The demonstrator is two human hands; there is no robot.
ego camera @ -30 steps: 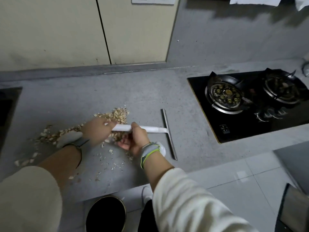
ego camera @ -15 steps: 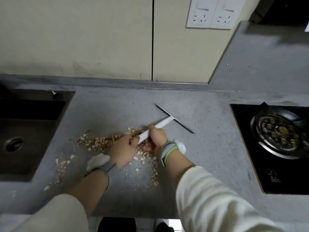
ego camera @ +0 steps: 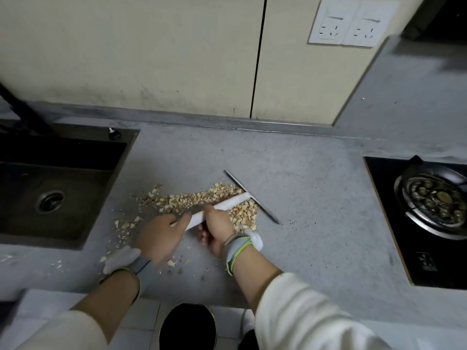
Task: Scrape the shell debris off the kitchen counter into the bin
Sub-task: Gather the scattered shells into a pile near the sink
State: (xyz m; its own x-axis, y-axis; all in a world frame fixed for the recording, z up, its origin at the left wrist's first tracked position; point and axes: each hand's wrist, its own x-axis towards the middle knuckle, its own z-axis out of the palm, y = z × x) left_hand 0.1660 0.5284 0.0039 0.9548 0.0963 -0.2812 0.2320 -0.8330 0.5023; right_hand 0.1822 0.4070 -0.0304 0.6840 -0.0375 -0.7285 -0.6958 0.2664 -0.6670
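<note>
Both hands shared one grip on the scraper's white handle (ego camera: 222, 207): the right hand (ego camera: 218, 229) was curled round its middle with the thumb on top, and the left hand (ego camera: 161, 236) closed on its near end, fingertips touching the plastic. From there the handle ran toward 2 o'clock to the scraper's blade (ego camera: 252, 197), a thin dark strip lying flat on the grey tabletop (ego camera: 316, 210) and slanting from 11 o'clock to 5 o'clock. The shell debris (ego camera: 202, 198) lay heaped against the blade's near side, on both sides of the handle, with a looser trail stretching toward 9 o'clock and stray crumbs at 6 o'clock of the hands. A grey wrist strap with a green edge (ego camera: 237, 251) sat on the right wrist. The bin (ego camera: 188, 327), round and dark, stood on the floor below the tabletop's front edge, at 6 o'clock. The sink (ego camera: 63, 188) lay at 9 o'clock of the pile, the gas hob (ego camera: 429, 210) at 3 o'clock, and wall sockets (ego camera: 353, 22) at 1 o'clock
</note>
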